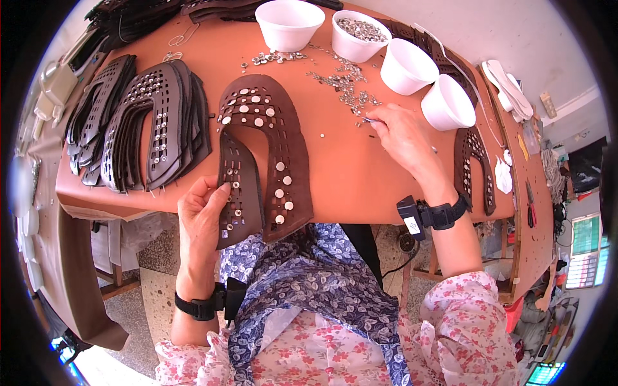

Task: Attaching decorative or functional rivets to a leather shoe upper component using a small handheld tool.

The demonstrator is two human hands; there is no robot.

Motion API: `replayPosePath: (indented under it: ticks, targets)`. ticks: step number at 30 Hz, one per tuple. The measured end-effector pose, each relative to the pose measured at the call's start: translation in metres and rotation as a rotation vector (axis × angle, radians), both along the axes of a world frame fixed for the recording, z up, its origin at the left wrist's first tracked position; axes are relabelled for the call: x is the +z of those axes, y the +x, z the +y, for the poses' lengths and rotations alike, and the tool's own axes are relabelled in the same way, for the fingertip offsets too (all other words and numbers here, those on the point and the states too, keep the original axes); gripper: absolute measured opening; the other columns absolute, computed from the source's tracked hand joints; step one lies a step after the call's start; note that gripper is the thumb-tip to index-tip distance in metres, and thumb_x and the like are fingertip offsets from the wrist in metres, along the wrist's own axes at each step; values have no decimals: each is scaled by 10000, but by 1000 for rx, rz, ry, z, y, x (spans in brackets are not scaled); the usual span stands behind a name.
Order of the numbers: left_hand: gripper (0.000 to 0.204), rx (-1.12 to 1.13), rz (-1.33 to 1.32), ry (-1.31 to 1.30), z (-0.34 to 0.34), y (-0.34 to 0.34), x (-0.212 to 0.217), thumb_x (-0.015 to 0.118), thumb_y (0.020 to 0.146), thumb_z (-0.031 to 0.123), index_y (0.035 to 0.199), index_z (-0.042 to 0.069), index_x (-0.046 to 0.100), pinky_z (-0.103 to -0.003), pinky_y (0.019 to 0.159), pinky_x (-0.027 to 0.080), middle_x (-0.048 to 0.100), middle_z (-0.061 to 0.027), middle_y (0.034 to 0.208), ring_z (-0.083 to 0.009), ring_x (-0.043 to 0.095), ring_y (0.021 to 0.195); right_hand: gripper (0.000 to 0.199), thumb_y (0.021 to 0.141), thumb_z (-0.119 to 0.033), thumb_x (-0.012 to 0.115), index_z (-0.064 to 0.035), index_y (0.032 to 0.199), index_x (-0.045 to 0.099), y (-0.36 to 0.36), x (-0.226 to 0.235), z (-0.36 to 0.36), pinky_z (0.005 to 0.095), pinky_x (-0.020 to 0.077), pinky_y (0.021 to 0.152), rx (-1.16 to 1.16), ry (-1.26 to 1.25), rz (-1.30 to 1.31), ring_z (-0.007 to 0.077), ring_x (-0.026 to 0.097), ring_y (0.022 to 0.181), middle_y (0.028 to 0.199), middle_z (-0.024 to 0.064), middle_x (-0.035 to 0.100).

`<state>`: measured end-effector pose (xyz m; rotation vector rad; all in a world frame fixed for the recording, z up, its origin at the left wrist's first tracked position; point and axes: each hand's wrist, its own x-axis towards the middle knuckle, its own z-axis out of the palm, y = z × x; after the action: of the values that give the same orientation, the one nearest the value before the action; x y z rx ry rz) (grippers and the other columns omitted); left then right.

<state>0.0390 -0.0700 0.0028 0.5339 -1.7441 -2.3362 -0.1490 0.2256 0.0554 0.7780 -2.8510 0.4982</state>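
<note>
Brown leather upper [267,148], U-shaped, perforated and silver-studded, held by left hand [203,212] fingers; right hand [402,135] fingers pinch a stud [365,119].

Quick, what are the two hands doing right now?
Left hand: closed on the brown leather piece, gripping its near arm.
Right hand: fingers pinched on something small on the table; too small to identify.

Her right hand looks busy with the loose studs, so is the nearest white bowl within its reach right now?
Probably yes. The right hand rests on the table beside the loose studs, and the nearest white bowl stands just beyond it with nothing between them.
</note>
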Motion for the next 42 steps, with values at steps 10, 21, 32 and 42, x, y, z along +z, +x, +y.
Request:
replayPosePath:
  ticks: [10, 21, 32, 42]
  targets:
    - [134, 7, 5, 9, -1, 0, -2, 637, 1018, 77, 1100, -9, 699, -196, 649, 520, 750, -24, 891, -41, 660, 717, 161, 934, -66, 624, -20, 1053, 723, -7, -4, -7, 508, 523, 825, 44, 29, 49, 411, 665, 949, 971, 186, 679]
    - [148, 10, 2, 13, 0, 0, 0, 626, 1022, 79, 1104, -20, 699, -198, 648, 521, 756, -38, 887, -46, 670, 711, 159, 922, -57, 653, -9, 1053, 731, -7, -4, -4, 496, 517, 834, -1, 80, 41, 407, 665, 960, 953, 191, 681]
    - [133, 14, 12, 22, 1, 0, 1, 626, 1023, 70, 1095, -17, 695, -198, 635, 527, 750, -30, 884, -46, 671, 709, 218, 931, -37, 636, -34, 1134, 716, -7, -8, -3, 497, 513, 855, -5, 61, 24, 407, 657, 983, 979, 186, 678]
    - [132, 13, 12, 27, 0, 0, -2, 630, 1024, 79, 1098, -8, 697, -192, 637, 521, 746, -21, 891, -41, 666, 707, 225, 957, -37, 603, -28, 1144, 728, -8, -8, -2, 506, 512, 854, -29, 113, 4, 413, 643, 992, 981, 199, 673]
